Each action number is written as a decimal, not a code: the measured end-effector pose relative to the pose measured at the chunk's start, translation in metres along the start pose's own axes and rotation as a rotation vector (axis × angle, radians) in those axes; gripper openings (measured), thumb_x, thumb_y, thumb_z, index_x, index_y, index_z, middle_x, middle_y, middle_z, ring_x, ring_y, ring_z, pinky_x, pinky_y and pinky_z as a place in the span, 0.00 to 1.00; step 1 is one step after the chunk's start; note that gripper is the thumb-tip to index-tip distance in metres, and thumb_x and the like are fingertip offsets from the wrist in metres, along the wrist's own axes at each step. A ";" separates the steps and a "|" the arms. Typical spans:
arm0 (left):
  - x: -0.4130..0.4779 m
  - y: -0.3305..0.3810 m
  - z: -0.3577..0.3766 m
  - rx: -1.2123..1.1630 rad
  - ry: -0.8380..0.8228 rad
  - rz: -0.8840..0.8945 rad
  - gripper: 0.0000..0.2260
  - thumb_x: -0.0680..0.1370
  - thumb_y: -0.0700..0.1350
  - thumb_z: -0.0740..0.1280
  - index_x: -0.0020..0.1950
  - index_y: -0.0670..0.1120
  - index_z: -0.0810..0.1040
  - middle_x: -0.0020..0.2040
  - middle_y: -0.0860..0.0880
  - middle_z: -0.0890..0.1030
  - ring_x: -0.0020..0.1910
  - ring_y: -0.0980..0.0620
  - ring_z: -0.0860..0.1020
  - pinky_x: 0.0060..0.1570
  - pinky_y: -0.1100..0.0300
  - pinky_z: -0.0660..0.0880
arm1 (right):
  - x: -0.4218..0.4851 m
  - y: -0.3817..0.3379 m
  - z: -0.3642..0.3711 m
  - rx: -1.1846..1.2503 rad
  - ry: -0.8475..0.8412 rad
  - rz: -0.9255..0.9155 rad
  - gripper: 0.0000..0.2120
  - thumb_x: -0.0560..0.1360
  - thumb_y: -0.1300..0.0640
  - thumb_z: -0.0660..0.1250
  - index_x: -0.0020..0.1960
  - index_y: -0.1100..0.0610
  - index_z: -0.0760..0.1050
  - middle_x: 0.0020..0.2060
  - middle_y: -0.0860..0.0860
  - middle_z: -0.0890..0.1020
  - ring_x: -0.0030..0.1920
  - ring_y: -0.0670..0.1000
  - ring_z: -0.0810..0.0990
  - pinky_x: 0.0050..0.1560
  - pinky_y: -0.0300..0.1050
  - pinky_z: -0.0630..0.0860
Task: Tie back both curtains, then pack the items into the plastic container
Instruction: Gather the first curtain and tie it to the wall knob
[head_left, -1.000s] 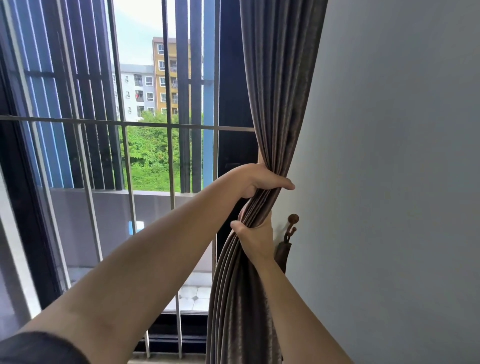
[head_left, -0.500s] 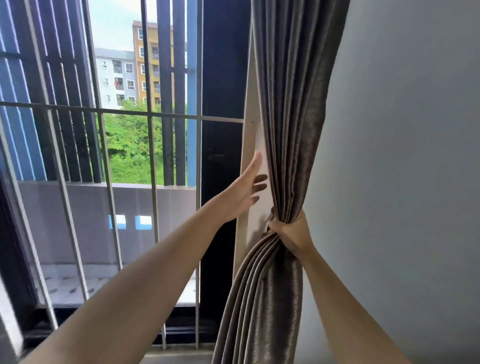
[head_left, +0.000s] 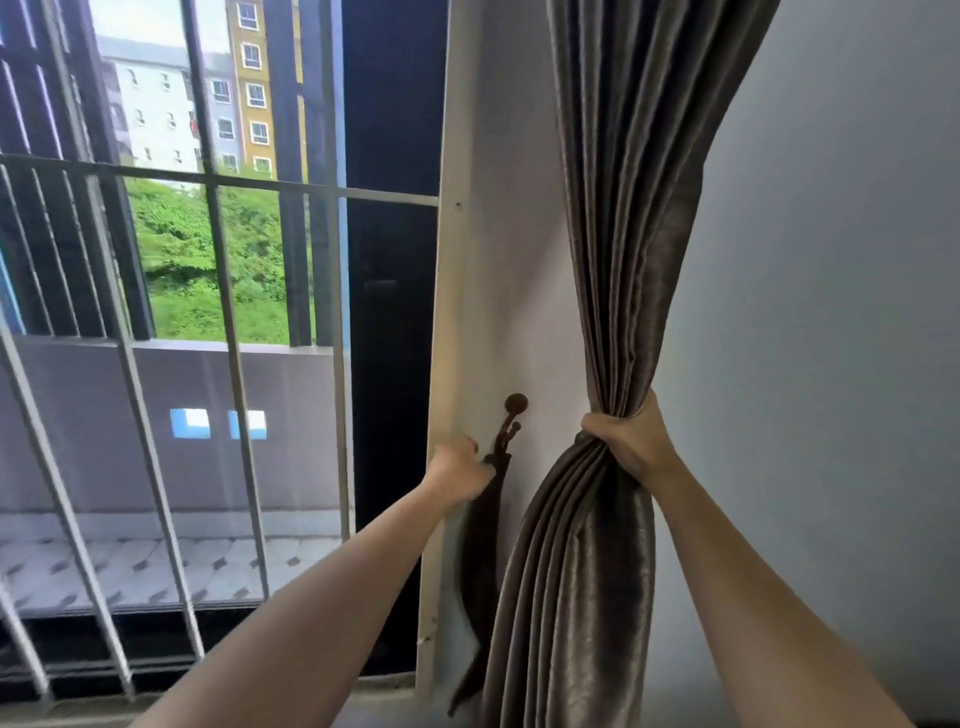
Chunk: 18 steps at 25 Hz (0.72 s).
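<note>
A grey-brown curtain (head_left: 623, 218) hangs against the right wall, bunched tight at its waist. My right hand (head_left: 631, 441) is shut around that bunched waist and holds it away from the window frame. To its left, a dark wooden tieback hook (head_left: 511, 421) is fixed on the white wall strip. A dark fabric tieback (head_left: 480, 561) hangs down from the hook. My left hand (head_left: 457, 467) is closed on the top of this tieback, just below and left of the hook. No plastic container is in view.
A barred window (head_left: 223, 312) fills the left half, with a balcony wall, greenery and apartment blocks beyond. A white window frame post (head_left: 447, 312) stands between the glass and the hook. The plain grey wall (head_left: 831, 338) takes up the right side.
My right hand has pulled the gathered curtain to the right, uncovering the hook and tieback. My left hand dropped from the frame post and closed on the tieback.
</note>
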<state>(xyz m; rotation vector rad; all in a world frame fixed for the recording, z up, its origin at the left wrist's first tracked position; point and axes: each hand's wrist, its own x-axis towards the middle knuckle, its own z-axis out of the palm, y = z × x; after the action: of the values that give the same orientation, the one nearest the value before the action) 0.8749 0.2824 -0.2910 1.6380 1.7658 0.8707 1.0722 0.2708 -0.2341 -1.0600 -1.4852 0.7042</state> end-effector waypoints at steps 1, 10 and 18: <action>0.006 -0.002 0.007 0.051 -0.007 -0.011 0.17 0.77 0.44 0.65 0.63 0.38 0.71 0.53 0.44 0.75 0.51 0.47 0.75 0.51 0.56 0.75 | 0.004 0.002 -0.004 -0.003 -0.001 0.001 0.14 0.53 0.57 0.71 0.35 0.54 0.70 0.32 0.53 0.72 0.36 0.56 0.75 0.41 0.52 0.78; 0.016 -0.033 0.037 -0.204 -0.068 -0.009 0.08 0.79 0.46 0.59 0.54 0.46 0.74 0.43 0.48 0.78 0.44 0.49 0.78 0.46 0.55 0.76 | 0.023 0.015 -0.012 0.010 -0.059 -0.018 0.14 0.53 0.57 0.71 0.37 0.57 0.72 0.34 0.56 0.75 0.38 0.59 0.78 0.43 0.56 0.80; 0.000 -0.037 -0.098 0.358 -0.034 0.315 0.13 0.75 0.54 0.67 0.34 0.49 0.77 0.27 0.54 0.72 0.26 0.59 0.70 0.28 0.70 0.65 | 0.023 0.023 0.049 0.062 -0.156 -0.038 0.14 0.55 0.58 0.72 0.39 0.54 0.73 0.37 0.53 0.77 0.43 0.57 0.79 0.46 0.55 0.80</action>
<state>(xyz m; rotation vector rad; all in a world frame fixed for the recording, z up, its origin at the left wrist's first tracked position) 0.7754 0.2727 -0.2583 2.1933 1.7405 0.6794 1.0306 0.3071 -0.2534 -0.9448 -1.6022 0.8165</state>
